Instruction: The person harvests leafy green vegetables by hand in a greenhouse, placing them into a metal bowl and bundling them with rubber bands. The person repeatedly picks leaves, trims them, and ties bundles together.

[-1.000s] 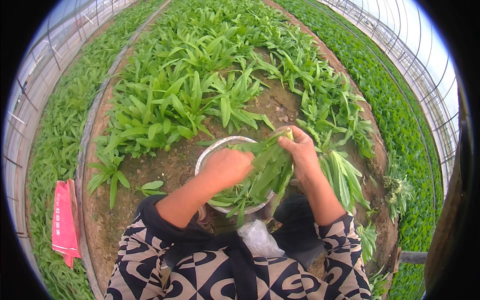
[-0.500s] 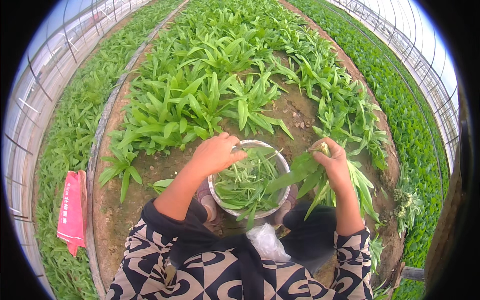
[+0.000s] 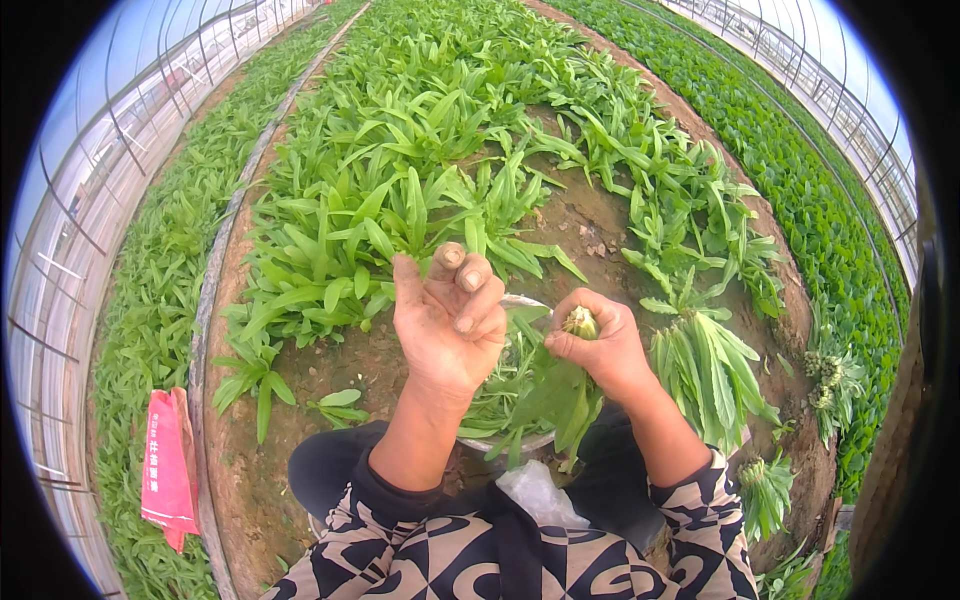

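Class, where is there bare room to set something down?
Free: brown soil between the long grey edging strip and the dark-trousered left knee; another patch beyond the right hand, between leafy green plants. Crowded: the round pale-rimmed basin, holding green leaves.

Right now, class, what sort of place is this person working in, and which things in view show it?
Most likely a greenhouse or growing tunnel: curved, ribbed walls rise along both sides, and dense leafy green plants grow in long beds, with bare soil between some of them.
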